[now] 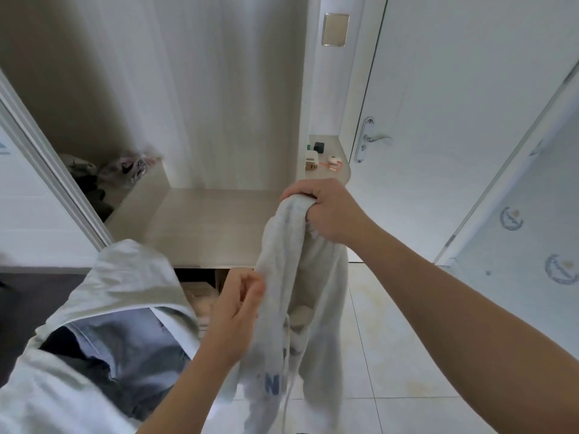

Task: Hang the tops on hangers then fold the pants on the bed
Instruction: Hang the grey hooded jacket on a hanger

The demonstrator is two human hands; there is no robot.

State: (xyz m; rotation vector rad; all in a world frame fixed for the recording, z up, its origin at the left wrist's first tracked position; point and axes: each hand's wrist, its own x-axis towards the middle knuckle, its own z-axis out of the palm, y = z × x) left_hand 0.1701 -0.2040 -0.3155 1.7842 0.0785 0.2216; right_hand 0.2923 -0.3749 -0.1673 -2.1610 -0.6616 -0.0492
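A light grey garment with blue lettering (282, 308) hangs down in front of me, bunched at its top. My right hand (326, 211) grips that bunched top and holds it up. Lower down, my left hand (238, 311) pinches the garment's left edge with curled fingers. More clothes lie over my left forearm: a pale grey piece (125, 277) on top of a blue-grey one (125, 343). No hanger is in view.
An open wardrobe (200, 220) with a bare wooden shelf stands straight ahead; bags and dark items (103, 177) sit in its left corner. A small side shelf with bottles (326, 161) and a white door with a handle (372, 139) are to the right. Tiled floor lies below.
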